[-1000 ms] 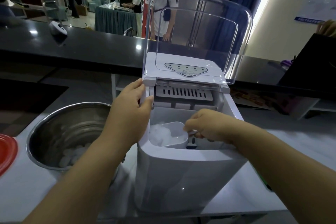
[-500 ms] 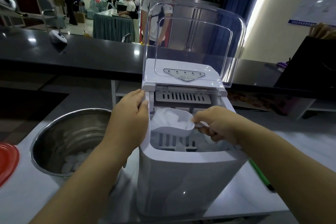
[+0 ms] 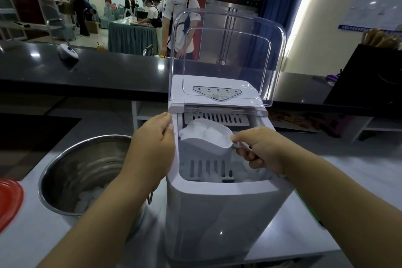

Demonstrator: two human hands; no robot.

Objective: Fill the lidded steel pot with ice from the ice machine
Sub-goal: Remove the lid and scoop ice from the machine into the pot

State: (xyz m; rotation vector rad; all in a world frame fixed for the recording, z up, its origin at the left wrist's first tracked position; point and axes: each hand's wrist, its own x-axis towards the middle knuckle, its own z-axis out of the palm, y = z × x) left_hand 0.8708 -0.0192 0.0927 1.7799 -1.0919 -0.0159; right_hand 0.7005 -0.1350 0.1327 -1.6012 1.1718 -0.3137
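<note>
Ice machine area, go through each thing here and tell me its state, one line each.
Ice machine: bin open.
Clear lid: flipped up.
Scoop: loaded with ice, raised above the bin.
Steel pot: uncovered, some ice at the bottom.
Red lid: off the pot, lying left of it.
Left hand: rests on the machine's left edge.
Right hand: pinches the scoop handle.
</note>
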